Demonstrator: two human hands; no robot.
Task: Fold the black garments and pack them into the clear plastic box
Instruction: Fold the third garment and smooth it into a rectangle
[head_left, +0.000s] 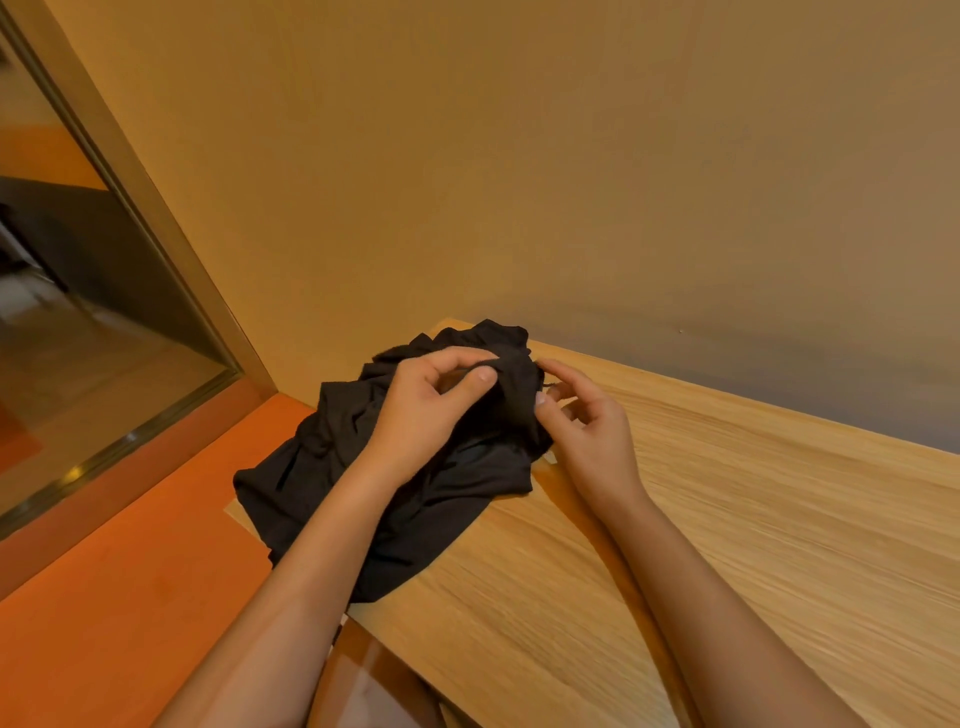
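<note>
A crumpled heap of black garments (332, 467) lies on the left end of a light wooden table (727, 519), partly hanging over its left edge. My left hand (426, 410) pinches a raised fold of the black fabric between thumb and fingers. My right hand (587, 426) is just to the right of that fold and pinches its edge with thumb and fingertips. The clear plastic box is not in view.
A plain wall rises right behind the table. To the left lies an orange floor (130, 597) and a glass door with a metal frame (156, 249). The table top stretches away to the right of the heap.
</note>
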